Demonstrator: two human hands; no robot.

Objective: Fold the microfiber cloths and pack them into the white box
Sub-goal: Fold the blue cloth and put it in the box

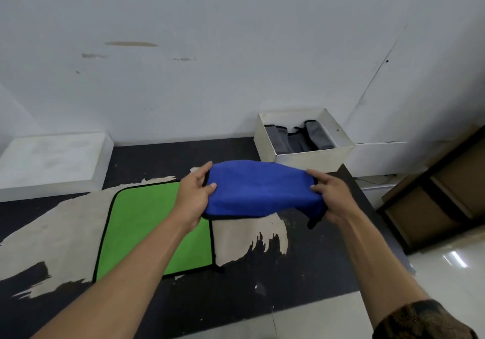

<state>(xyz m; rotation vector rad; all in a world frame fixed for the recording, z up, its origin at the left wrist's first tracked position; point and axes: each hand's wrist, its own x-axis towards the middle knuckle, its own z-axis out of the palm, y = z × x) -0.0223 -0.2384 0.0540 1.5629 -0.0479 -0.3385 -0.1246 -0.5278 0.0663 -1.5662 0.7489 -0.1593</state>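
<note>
Table [236, 286]: black, worn pale patches, under the right hand [330, 194].
White block [52, 160]: well left of the left hand [194, 194].
Brown shelf [433, 207]: right of the right hand.

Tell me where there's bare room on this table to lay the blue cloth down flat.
Bare black tabletop lies right of the green microfiber cloth, before the white cardboard box; another strip runs behind the green cloth, between box and white block. The box is crowded with folded grey cloths.
</note>
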